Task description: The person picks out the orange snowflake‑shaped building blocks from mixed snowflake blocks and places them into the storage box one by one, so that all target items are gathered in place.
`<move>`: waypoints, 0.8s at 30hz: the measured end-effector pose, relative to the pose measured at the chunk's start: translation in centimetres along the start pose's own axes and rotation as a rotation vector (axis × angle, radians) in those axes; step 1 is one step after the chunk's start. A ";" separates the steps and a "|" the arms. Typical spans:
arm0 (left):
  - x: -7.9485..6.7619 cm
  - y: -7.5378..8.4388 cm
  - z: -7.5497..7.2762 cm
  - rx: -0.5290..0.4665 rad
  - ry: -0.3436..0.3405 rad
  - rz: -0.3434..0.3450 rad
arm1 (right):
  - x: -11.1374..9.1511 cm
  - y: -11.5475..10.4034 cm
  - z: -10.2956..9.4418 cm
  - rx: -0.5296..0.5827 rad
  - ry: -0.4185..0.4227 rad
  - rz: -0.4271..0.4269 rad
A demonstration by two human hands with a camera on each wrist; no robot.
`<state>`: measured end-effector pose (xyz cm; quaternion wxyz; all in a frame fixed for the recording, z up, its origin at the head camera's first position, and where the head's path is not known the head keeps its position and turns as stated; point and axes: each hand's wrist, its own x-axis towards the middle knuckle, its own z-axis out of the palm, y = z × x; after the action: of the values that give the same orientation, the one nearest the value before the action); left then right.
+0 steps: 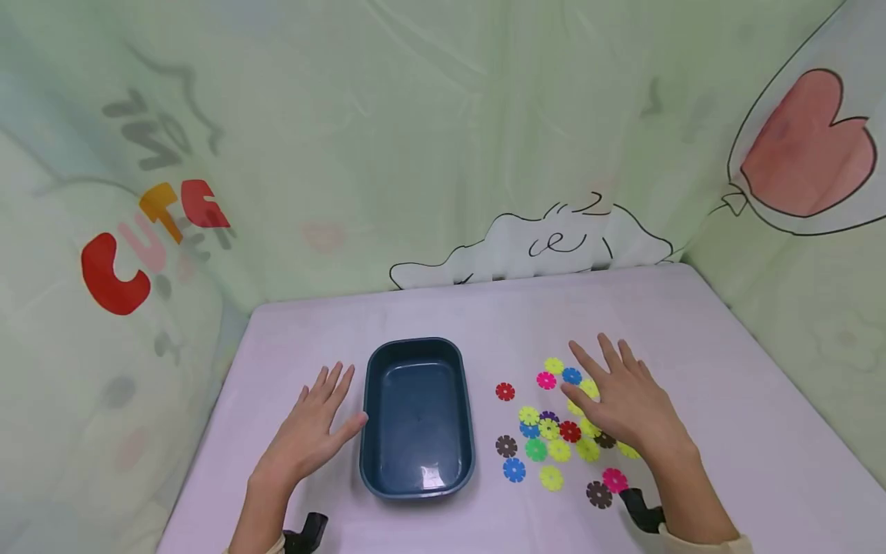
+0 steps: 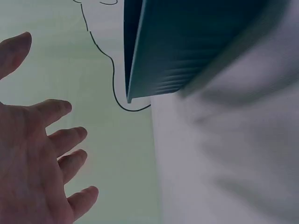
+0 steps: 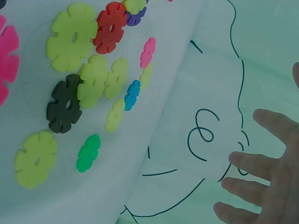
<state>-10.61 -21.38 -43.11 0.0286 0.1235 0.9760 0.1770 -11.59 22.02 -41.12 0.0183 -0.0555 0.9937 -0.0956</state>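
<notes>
Two black wrist pieces (image 1: 304, 536), your left hand (image 1: 311, 431) spread just beside the tub (image 1: 418, 423), your right hand (image 1: 628, 400) spread near the discs (image 1: 558, 450), partly hiding some in the head view, discs lying loose on the table (image 1: 311, 331) right of the tub, printed curtain (image 1: 415, 138) behind.

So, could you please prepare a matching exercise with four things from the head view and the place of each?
Things:
1. Tray
2. Left hand
3. Right hand
4. Heart

Places:
A. Over some flower-shaped discs
B. Inside the printed balloon
C. Between the two hands
D. At the tray's left side

Pairs: 1-C, 2-D, 3-A, 4-B
</notes>
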 end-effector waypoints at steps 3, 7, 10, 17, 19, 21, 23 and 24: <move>-0.1 -0.2 0.3 -0.085 -0.010 -0.002 | 0.0 0.0 0.0 -0.003 -0.003 0.007; -0.4 -0.6 1.0 -0.365 -0.003 0.036 | 0.0 -0.2 -0.1 0.000 -0.002 0.004; -0.8 -1.1 2.1 -0.568 0.010 0.036 | 0.1 -0.5 -0.1 0.007 0.001 -0.008; -1.0 -1.3 5.3 -0.896 0.088 0.027 | 0.0 -0.6 0.0 0.000 0.008 -0.011; -1.0 -1.2 6.1 -0.936 0.105 -0.009 | -0.1 -0.4 -0.1 -0.003 0.005 -0.005; -1.0 -1.2 6.7 -0.963 0.106 -0.048 | -0.2 -0.3 -0.2 -0.004 -0.001 0.001; -1.0 -1.0 7.0 -0.996 0.091 -0.078 | -0.3 -0.1 -0.3 -0.005 -0.005 0.007; -1.0 -1.0 7.2 -1.000 0.083 -0.085 | -0.3 0.0 -0.4 -0.006 -0.006 0.010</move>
<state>-9.13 -20.07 -50.16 0.0526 0.0475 0.7762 0.6264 -11.32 22.13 -40.69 0.0213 -0.0510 0.9942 -0.0924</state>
